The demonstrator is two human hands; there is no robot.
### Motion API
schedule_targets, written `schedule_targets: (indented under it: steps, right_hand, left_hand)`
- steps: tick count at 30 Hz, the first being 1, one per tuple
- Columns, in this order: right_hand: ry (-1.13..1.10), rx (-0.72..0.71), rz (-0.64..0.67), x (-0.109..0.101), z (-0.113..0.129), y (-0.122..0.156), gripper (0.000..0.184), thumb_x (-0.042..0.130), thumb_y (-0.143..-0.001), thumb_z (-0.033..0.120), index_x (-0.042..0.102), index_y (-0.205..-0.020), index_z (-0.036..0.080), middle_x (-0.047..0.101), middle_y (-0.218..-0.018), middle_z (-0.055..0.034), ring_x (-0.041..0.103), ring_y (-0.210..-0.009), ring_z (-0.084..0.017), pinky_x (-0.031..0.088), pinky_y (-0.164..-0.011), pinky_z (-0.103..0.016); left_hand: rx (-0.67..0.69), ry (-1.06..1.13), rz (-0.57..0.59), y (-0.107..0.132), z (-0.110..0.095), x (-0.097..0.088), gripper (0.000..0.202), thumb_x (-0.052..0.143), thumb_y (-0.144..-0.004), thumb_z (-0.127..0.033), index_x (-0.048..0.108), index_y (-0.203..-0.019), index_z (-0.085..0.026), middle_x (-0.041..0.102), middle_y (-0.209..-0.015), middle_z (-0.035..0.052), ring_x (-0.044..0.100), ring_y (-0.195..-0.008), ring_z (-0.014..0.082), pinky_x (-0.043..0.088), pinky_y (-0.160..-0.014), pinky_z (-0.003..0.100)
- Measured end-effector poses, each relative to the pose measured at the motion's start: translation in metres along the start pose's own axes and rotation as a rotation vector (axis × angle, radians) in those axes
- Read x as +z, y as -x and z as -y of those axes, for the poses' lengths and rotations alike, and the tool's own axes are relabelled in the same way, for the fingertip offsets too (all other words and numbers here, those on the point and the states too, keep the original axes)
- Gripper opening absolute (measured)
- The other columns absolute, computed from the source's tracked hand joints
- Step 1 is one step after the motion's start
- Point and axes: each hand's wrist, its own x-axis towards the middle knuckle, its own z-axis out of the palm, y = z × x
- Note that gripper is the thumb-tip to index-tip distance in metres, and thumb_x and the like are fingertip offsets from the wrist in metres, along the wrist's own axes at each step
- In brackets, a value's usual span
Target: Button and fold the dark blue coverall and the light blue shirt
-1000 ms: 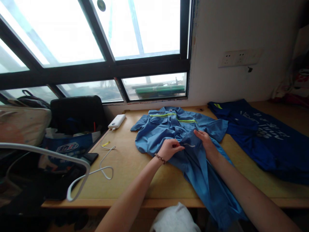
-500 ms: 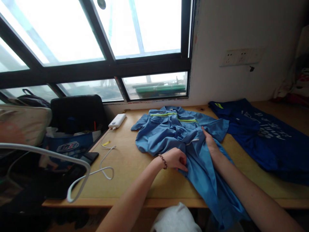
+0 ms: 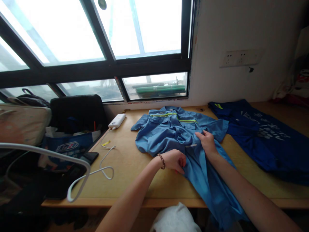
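Note:
A light blue work jacket (image 3: 166,130) with yellow-green reflective stripes lies spread on the wooden table (image 3: 125,174), its lower part hanging over the front edge. My left hand (image 3: 175,160), with a bead bracelet at the wrist, is closed on the jacket's left front edge near the hem. My right hand (image 3: 206,141) pinches the fabric along the middle of the jacket, a little farther from me.
A dark blue garment (image 3: 265,138) with white lettering lies to the right. A white power bank (image 3: 117,121) with a white cable (image 3: 106,161) sits at the left, beside a phone (image 3: 89,158) and bags (image 3: 70,129). A white hanger (image 3: 72,180) juts in from the left. Window and wall close off the back.
My left hand slid from the jacket's middle toward me and gripped the lower left edge. My right hand moved slightly along the middle fabric and closed on it.

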Motion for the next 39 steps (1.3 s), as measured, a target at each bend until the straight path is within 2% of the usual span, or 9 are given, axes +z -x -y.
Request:
schedule_targets:
  steps: [3, 5, 7, 9, 16, 24, 31, 35, 39]
  right_hand:
    - [0.488, -0.466, -0.054, 0.005, -0.002, 0.014, 0.015, 0.053, -0.071, 0.029, 0.054, -0.06, 0.018, 0.053, -0.055, -0.0013, 0.049, -0.056, -0.014, 0.037, -0.058, -0.025]
    - [0.643, -0.689, 0.195, 0.01, -0.004, 0.025, 0.013, 0.051, -0.072, 0.024, 0.055, -0.061, 0.018, 0.056, -0.06, -0.0029, 0.051, -0.062, -0.015, 0.036, -0.061, -0.025]
    - [0.673, -0.746, 0.472, 0.016, -0.006, 0.033, 0.012, 0.051, -0.071, 0.022, 0.056, -0.061, 0.018, 0.058, -0.061, -0.0023, 0.052, -0.061, -0.014, 0.036, -0.059, -0.024]
    - [0.64, -0.666, 0.576, 0.02, -0.008, 0.036, 0.014, 0.053, -0.072, 0.026, 0.058, -0.062, 0.018, 0.059, -0.061, -0.0013, 0.051, -0.058, -0.012, 0.034, -0.055, -0.022]
    - [0.315, -0.195, 0.548, 0.019, -0.007, 0.019, 0.035, 0.06, -0.066, 0.045, 0.06, -0.051, 0.014, 0.049, -0.044, 0.0031, 0.043, -0.045, -0.009, 0.028, -0.043, -0.021]
    - [-0.351, 0.531, 0.606, 0.017, -0.013, 0.014, 0.027, 0.064, -0.067, 0.036, 0.066, -0.079, 0.012, 0.066, -0.065, -0.0057, 0.06, -0.056, -0.016, 0.048, -0.056, -0.028]
    - [-0.477, 0.586, 0.628, 0.017, -0.011, 0.011, 0.021, 0.047, -0.078, 0.03, 0.061, -0.072, 0.016, 0.066, -0.069, -0.004, 0.06, -0.058, -0.013, 0.049, -0.059, -0.025]
    - [-0.429, 0.534, 0.684, 0.016, -0.017, 0.011, 0.011, 0.058, -0.069, 0.024, 0.063, -0.071, 0.014, 0.066, -0.069, -0.0051, 0.061, -0.061, -0.015, 0.049, -0.061, -0.025]
    - [-0.235, 0.424, 0.584, 0.018, -0.021, 0.012, 0.022, 0.069, -0.058, 0.028, 0.066, -0.075, 0.013, 0.065, -0.061, -0.0037, 0.058, -0.054, -0.014, 0.046, -0.052, -0.024]
  left_hand:
    - [-0.046, 0.032, -0.087, 0.0, -0.003, 0.0, 0.019, 0.069, -0.055, -0.025, 0.056, -0.065, -0.014, 0.059, -0.056, -0.0017, 0.056, -0.05, 0.0108, 0.04, -0.045, 0.018]
    - [-0.078, 0.077, -0.162, 0.0, -0.003, 0.0, 0.013, 0.064, -0.057, -0.02, 0.055, -0.062, -0.013, 0.059, -0.054, -0.0006, 0.057, -0.05, 0.0124, 0.042, -0.045, 0.019]
    - [-0.105, 0.161, -0.247, -0.002, -0.003, 0.0, 0.007, 0.06, -0.056, -0.013, 0.054, -0.06, -0.013, 0.059, -0.052, -0.0004, 0.058, -0.051, 0.0138, 0.044, -0.045, 0.02]
    - [-0.135, 0.303, -0.31, -0.003, -0.002, -0.001, 0.009, 0.057, -0.055, -0.008, 0.052, -0.061, -0.013, 0.058, -0.049, -0.001, 0.059, -0.051, 0.0145, 0.047, -0.046, 0.022]
    - [-0.173, 0.67, -0.579, -0.008, -0.002, -0.006, 0.014, 0.063, -0.057, -0.009, 0.05, -0.06, -0.011, 0.057, -0.048, -0.0009, 0.056, -0.044, 0.0102, 0.047, -0.045, 0.02]
    - [-0.11, 0.937, -0.729, -0.005, -0.002, -0.012, 0.029, 0.076, -0.048, -0.014, 0.055, -0.067, -0.009, 0.062, -0.061, 0.0047, 0.063, -0.056, 0.0161, 0.052, -0.054, 0.024]
    - [-0.109, 0.971, -0.767, -0.005, -0.001, -0.012, 0.022, 0.074, -0.052, -0.01, 0.057, -0.066, -0.008, 0.065, -0.067, 0.008, 0.064, -0.058, 0.0175, 0.053, -0.055, 0.024]
    - [-0.158, 0.963, -0.78, -0.006, -0.002, -0.012, 0.022, 0.074, -0.051, -0.01, 0.058, -0.065, -0.008, 0.064, -0.062, 0.0061, 0.063, -0.057, 0.0168, 0.053, -0.055, 0.024]
    - [-0.181, 0.948, -0.782, -0.006, -0.002, -0.011, 0.022, 0.075, -0.05, -0.011, 0.058, -0.065, -0.008, 0.061, -0.056, 0.0038, 0.063, -0.055, 0.0161, 0.054, -0.055, 0.025]
